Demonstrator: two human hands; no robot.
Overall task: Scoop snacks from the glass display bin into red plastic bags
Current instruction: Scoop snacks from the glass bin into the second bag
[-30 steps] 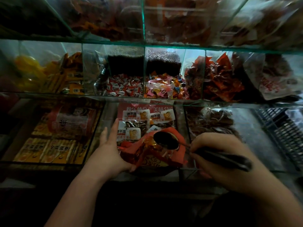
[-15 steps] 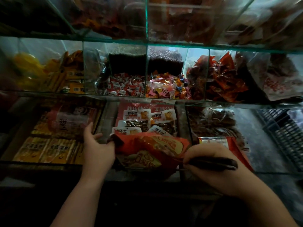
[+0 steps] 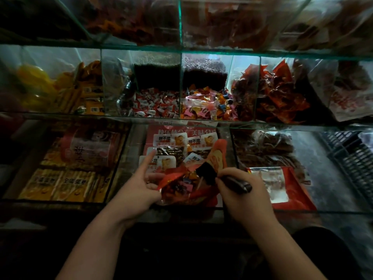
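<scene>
At lower centre, the left hand (image 3: 137,186) pinches a red plastic bag (image 3: 181,190). Beside it, the right hand (image 3: 244,199) grips a scoop (image 3: 205,175) at its mouth.

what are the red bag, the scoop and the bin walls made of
Red bag: thin glossy plastic film, going by its crumpled, shiny folds. Scoop: dark with a dull sheen, probably plastic; too dim to be sure. Bin walls: clear glass with green-tinted edges.

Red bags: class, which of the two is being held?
The crumpled red bag pinched by the left hand, scoop at its mouth; the other red bag lies flat to its right, untouched.
</scene>
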